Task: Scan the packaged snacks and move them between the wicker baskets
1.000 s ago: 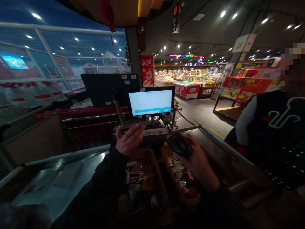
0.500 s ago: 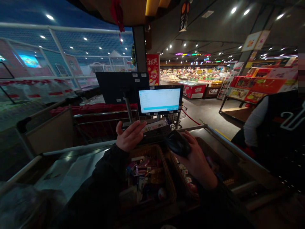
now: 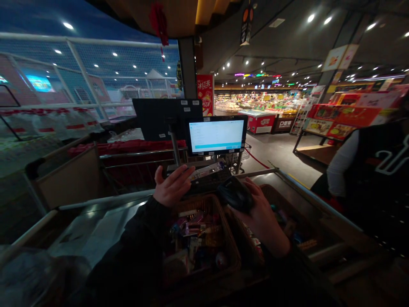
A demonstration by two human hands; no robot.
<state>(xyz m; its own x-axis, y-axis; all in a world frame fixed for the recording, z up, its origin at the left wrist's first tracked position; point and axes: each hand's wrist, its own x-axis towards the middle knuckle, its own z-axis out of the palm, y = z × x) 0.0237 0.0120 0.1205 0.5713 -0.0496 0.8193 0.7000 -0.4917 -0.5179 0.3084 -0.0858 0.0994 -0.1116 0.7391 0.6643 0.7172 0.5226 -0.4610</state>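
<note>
My left hand (image 3: 172,186) hovers over the far end of a wicker basket, fingers stretched out and holding nothing. Just beyond its fingertips, a clear-wrapped item (image 3: 207,171) lies on a dark keyboard-like surface. In my right hand (image 3: 260,217) is a black handheld barcode scanner (image 3: 235,194), its rounded head angled up and to the left. The wicker basket (image 3: 232,241) beneath my hands holds many small packaged goods (image 3: 194,228). A lit checkout screen (image 3: 217,135) faces me behind the keyboard.
A second monitor (image 3: 153,119) stands left of the screen, its dark back toward me. Another basket (image 3: 271,192) sits right of my right hand. A person in a dark vest (image 3: 367,170) is at the right. A clear plastic bag (image 3: 41,273) lies at the lower left.
My right hand with the scanner has shifted slightly left. My left hand has dropped a little, still with its fingers stretched out.
</note>
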